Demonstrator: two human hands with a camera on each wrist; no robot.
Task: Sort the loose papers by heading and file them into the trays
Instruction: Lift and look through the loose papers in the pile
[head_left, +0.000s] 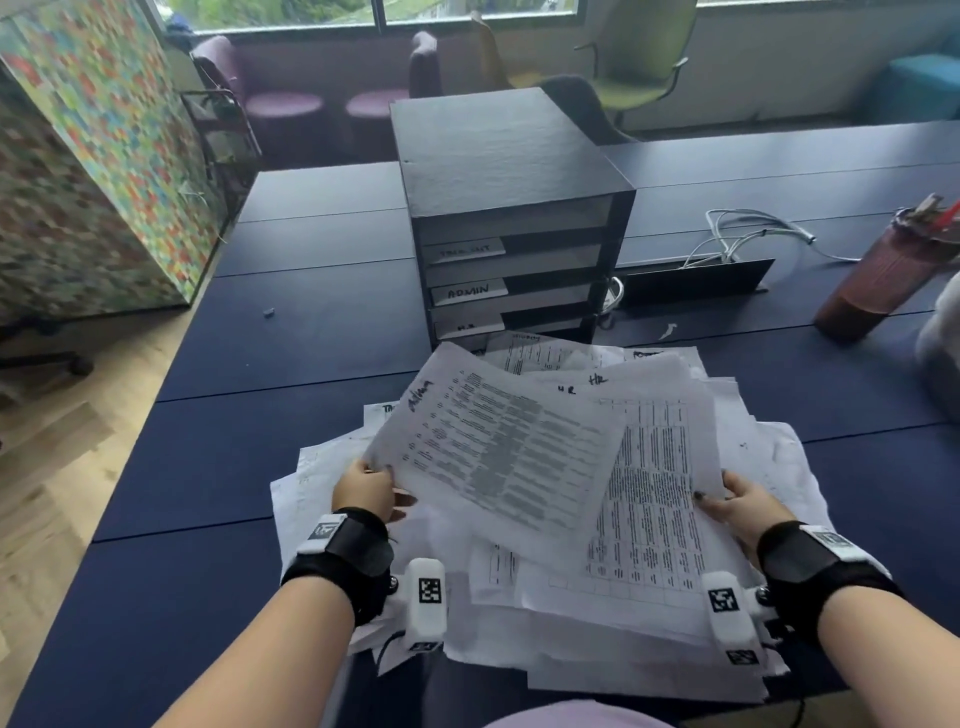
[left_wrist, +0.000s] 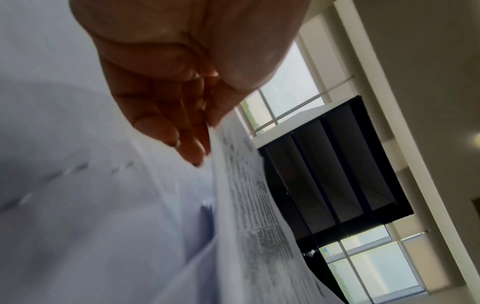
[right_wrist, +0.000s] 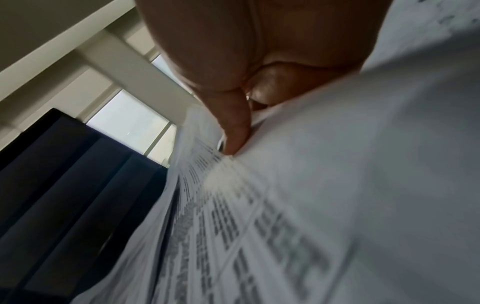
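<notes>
A messy heap of loose papers (head_left: 597, 644) covers the near part of the dark blue table (head_left: 311, 353). My left hand (head_left: 366, 486) pinches the left edge of a printed sheet (head_left: 498, 452) with "Admin" handwritten at its top, lifted off the heap; the same sheet (left_wrist: 249, 195) shows edge-on past the left hand (left_wrist: 197, 131). My right hand (head_left: 727, 501) grips the right edge of a table-printed sheet (head_left: 649, 499), thumb on top; the right wrist view shows the thumb (right_wrist: 233, 131) pressing that sheet (right_wrist: 259, 226). A black stack of labelled trays (head_left: 514, 244) stands behind the heap.
A brown tumbler (head_left: 878, 280) stands at the right of the table, with white cables (head_left: 748, 234) and a cable flap (head_left: 696, 280) beside the trays. A small clip (head_left: 268, 312) lies on the left. Chairs (head_left: 639, 57) and stools stand beyond the far edge.
</notes>
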